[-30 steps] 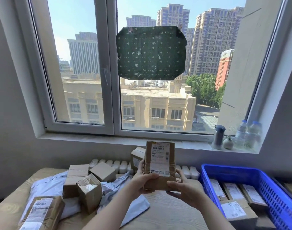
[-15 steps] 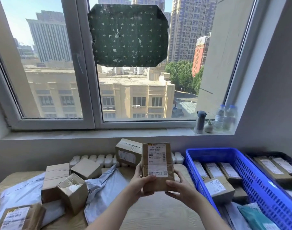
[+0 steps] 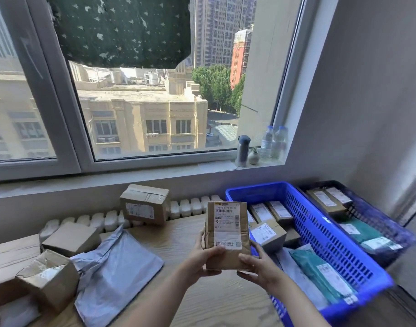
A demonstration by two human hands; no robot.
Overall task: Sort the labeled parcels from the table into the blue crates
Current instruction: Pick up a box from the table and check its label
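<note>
I hold a brown labeled parcel upright over the wooden table, its white label facing me. My left hand grips its lower left side and my right hand grips its lower right corner. Just to the right stands a blue crate holding several labeled boxes and teal mailers. A second, darker crate with more parcels lies beyond it. The held parcel hangs close to the blue crate's left rim.
On the table's left lie several cardboard boxes and grey poly mailers. Another labeled box sits on the radiator under the window. A flask and bottles stand on the sill.
My view has swung right and down, bringing both crates into fuller sight. The parcel, still held in both hands, has shifted toward the blue crate.
</note>
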